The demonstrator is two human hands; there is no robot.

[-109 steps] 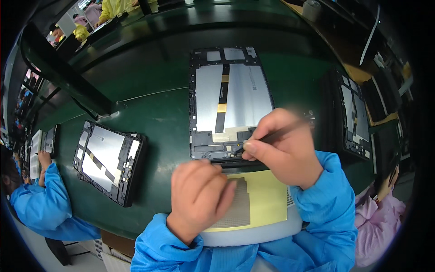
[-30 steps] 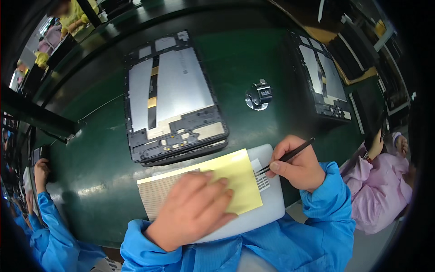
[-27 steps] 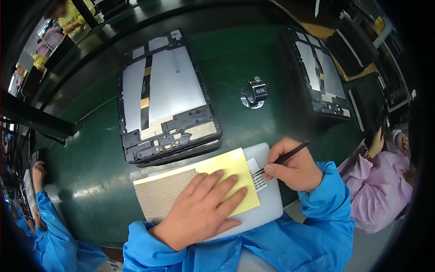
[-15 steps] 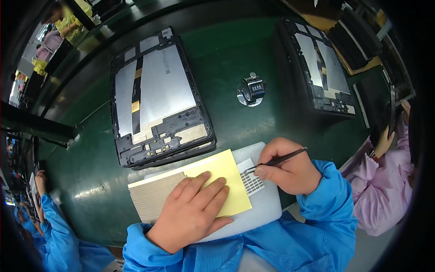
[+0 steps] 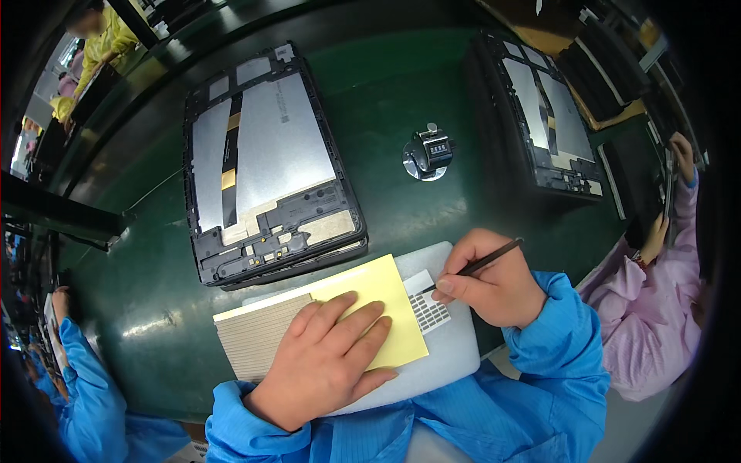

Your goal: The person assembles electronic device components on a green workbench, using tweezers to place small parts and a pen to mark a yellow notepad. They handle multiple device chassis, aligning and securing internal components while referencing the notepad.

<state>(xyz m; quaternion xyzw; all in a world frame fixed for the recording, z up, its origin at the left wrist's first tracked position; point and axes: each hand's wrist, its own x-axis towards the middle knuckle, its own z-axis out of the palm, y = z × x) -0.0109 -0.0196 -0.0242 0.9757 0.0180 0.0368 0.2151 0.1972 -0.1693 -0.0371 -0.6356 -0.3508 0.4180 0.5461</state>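
Observation:
My left hand (image 5: 324, 355) lies with fingers stretched out on a yellow sheet (image 5: 400, 320), pressing it down. Under that hand, toward the left, is a brown sheet with fine stripes (image 5: 255, 336). Pinched in the fingers of my right hand (image 5: 498, 285) are dark tweezers (image 5: 494, 255). Their tips point down-left at a small white sheet bearing rows of dark rectangles (image 5: 434, 315), which sticks out past the yellow sheet's right edge. My fingertips partly hide the tips, so whether they grip a piece cannot be seen. A white foam pad (image 5: 455, 351) lies beneath everything.
Beyond the pad, a stack of black-framed device panels with silver plates (image 5: 285, 147) stands on the green table (image 5: 401, 216). A second similar stack (image 5: 567, 116) is at far right. Between them sits a tally counter (image 5: 434, 150). Co-workers' sleeves, pink (image 5: 656, 316) and blue (image 5: 93, 386), flank me.
The tweezers have turned slightly in my right hand, which has risen a little at the knuckles. My left hand stays in place. The co-worker's hand at right has moved up.

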